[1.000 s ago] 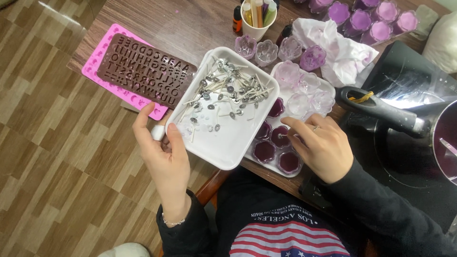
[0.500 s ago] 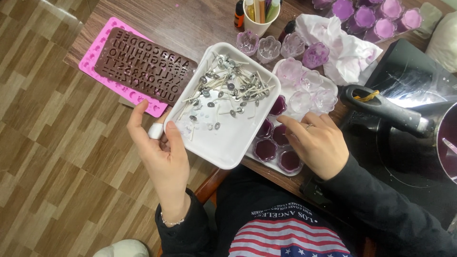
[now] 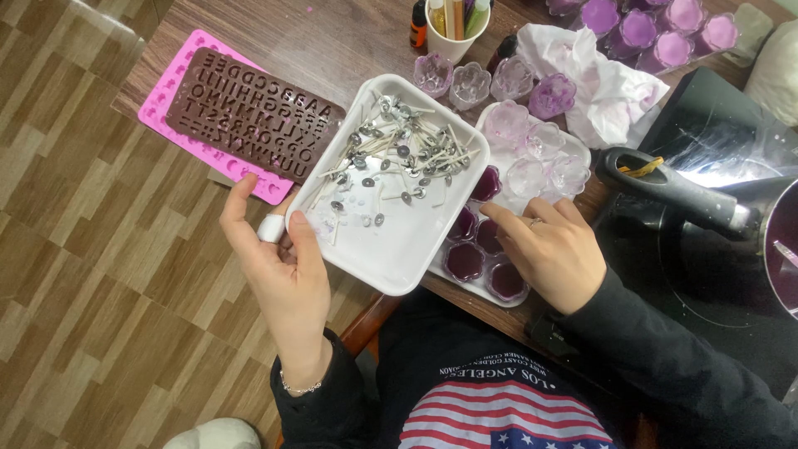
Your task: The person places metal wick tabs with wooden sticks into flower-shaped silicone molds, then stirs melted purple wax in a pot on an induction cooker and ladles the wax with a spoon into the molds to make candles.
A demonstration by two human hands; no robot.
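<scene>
My left hand (image 3: 278, 266) grips the near-left corner of a white foam tray (image 3: 399, 249) that holds several candle wicks (image 3: 399, 158) with metal bases. My right hand (image 3: 549, 254) rests over a second white tray (image 3: 478, 287) of small flower-shaped cups; the near cups (image 3: 462, 260) hold dark purple wax, the far ones (image 3: 536, 154) are clear and empty. The right fingertips touch a filled cup in the middle, and whether they pinch a wick is hidden.
A brown letter mould (image 3: 253, 112) lies on a pink mould (image 3: 170, 87) at the table's left. A white cup of sticks (image 3: 449, 33), stained cloth (image 3: 598, 79), purple-filled cups (image 3: 640, 29) sit at the back. A black-handled pot (image 3: 777, 241) of purple wax stands on a black cooktop (image 3: 706, 141).
My right hand has shifted slightly up and left over the filled cups. My left hand and the wick tray have barely moved.
</scene>
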